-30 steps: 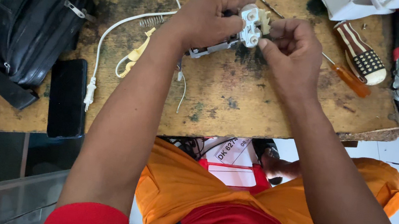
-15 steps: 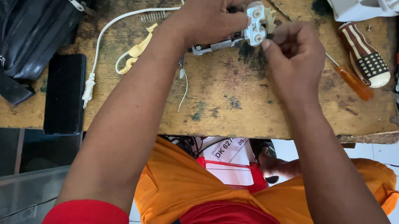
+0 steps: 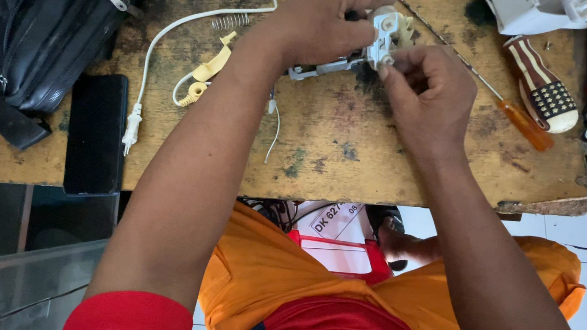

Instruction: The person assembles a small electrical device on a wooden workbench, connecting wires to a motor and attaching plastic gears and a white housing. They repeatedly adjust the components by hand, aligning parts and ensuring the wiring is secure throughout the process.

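My left hand (image 3: 325, 17) grips a small white and grey plastic-and-metal mechanism (image 3: 382, 31) above the worn wooden table (image 3: 339, 148). A metal bracket (image 3: 319, 68) sticks out from under that hand. My right hand (image 3: 423, 91) pinches at the lower side of the white part, thumb and fingers closed on a small piece there; what that piece is cannot be made out. Both hands meet over the far middle of the table.
A black bag (image 3: 37, 25) and a black phone (image 3: 94, 135) lie at the left. A white cord with plug (image 3: 135, 121), a spring (image 3: 230, 21) and yellow plastic pieces (image 3: 204, 77) sit beside my left arm. An orange-handled screwdriver (image 3: 513, 113), a striped brush (image 3: 542, 83) and a white casing (image 3: 539, 12) lie at the right.
Both hands stay on the small mechanism; it has tilted a little and my right fingers have shifted lower on it. The view has drifted slightly.
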